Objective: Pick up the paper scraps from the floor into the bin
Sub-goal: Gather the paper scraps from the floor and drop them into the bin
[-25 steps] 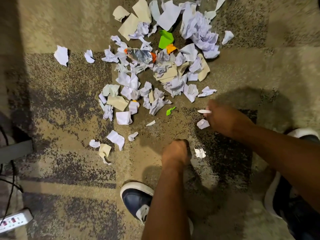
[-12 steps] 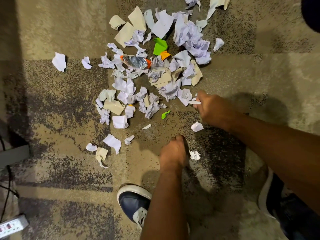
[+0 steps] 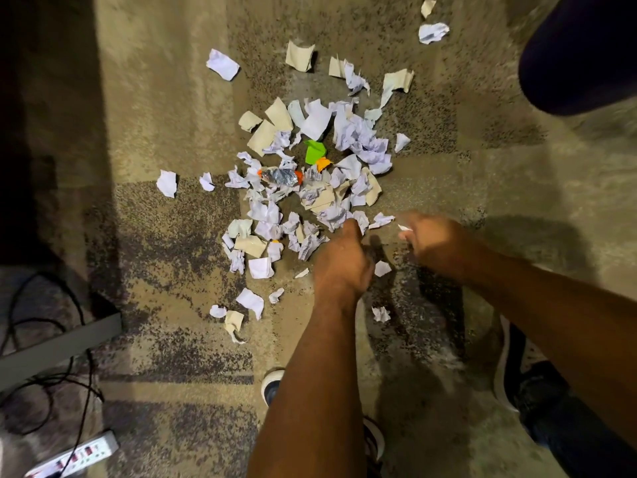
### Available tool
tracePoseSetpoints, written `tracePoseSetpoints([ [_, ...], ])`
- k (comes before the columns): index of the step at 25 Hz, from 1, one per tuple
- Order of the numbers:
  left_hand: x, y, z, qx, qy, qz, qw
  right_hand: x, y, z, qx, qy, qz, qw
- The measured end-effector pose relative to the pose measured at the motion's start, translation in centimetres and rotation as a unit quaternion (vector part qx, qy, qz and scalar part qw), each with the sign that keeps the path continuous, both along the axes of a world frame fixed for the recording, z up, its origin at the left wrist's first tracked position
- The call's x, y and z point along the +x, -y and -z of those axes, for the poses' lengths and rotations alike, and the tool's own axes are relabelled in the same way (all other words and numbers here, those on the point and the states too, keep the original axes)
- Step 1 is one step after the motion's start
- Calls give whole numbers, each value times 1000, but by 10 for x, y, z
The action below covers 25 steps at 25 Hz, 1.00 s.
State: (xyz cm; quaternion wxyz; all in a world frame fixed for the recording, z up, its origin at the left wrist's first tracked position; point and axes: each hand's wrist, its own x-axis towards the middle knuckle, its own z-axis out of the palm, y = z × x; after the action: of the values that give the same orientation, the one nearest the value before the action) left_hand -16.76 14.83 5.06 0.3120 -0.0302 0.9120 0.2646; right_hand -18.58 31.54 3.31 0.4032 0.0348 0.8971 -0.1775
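Note:
Several white, tan, green and orange paper scraps [image 3: 310,188] lie in a heap on the carpet, with loose ones such as a white scrap [image 3: 382,268] nearer me. My left hand [image 3: 341,262] reaches over the near edge of the heap, knuckles up and fingers curled under; whatever it holds is hidden. To its right, my blurred right hand [image 3: 436,241] pinches a small white scrap [image 3: 404,228] at its fingertips. The bin [image 3: 582,53], dark and round, shows at the top right corner.
A crushed clear bottle [image 3: 280,176] with orange ends lies in the heap. A power strip [image 3: 79,455], black cables [image 3: 44,339] and a grey bar [image 3: 62,343] are at the left. My shoes [image 3: 272,386] stand below the hands.
My left hand has moved forward from the bare carpet to the heap's near edge. My right hand still pinches the small white scrap. The view has tilted up, bringing in the bin.

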Motion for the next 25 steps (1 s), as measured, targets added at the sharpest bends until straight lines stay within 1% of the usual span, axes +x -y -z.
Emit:
tracePoseSetpoints([
  [2,-9,-12,-31,8,-3,16,1000,-6,-9,-26,10,8,4,1000],
  [3,-15,-20,-46,8,5,7,1000,-10,-14,-39,7,7,8,1000],
  [5,-30,-33,-72,29,33,-54,998,-19,-27,-61,-7,11,10,1000],
  [7,-55,-54,-99,70,39,-107,991,-34,-46,-84,-26,5,10,1000],
  [10,-92,-90,-140,138,18,-154,978,-60,-76,-121,-54,-42,44,997],
  [13,-128,-129,-174,204,24,-200,958,-87,-107,-157,-60,-135,88,985],
  [15,-152,-163,-195,241,18,-197,950,-107,-138,-181,-78,-195,138,968],
  [17,-171,-201,-215,275,4,-184,944,-123,-173,-201,-89,-225,221,945],
  [20,-194,-263,-239,293,10,-190,937,-141,-230,-218,-65,-257,367,892],
  [22,-212,-302,-247,289,57,-211,932,-152,-267,-219,-33,-235,439,867],
  [24,-228,-338,-251,288,109,-214,927,-160,-302,-213,2,-182,465,866],
  [25,-234,-354,-252,286,123,-205,928,-162,-317,-209,3,-169,472,865],
])
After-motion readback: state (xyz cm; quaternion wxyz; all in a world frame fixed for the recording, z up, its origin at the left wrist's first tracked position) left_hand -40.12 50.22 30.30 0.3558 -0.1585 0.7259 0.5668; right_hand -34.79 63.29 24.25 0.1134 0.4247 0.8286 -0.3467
